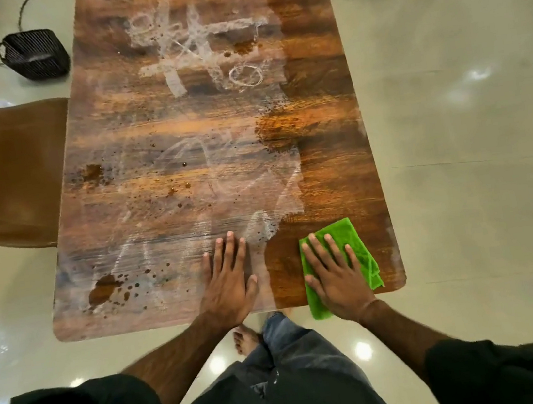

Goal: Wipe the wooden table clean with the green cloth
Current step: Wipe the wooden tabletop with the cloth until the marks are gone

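Note:
The wooden table (332, 165) stretches away from me, covered on its left and middle with white chalk scribbles and brown spill spots. Its right strip looks darker and free of chalk. My right hand (334, 278) lies flat, fingers spread, pressing the folded green cloth (353, 241) onto the table's near right corner; part of the cloth hangs over the near edge. My left hand (228, 282) rests flat on the bare wood near the front edge, fingers together, holding nothing.
A brown chair (4, 170) stands against the table's left side. A dark woven basket (35, 54) sits on the shiny tiled floor at the far left, with a cable beside it. My bare foot (244, 336) shows under the near edge.

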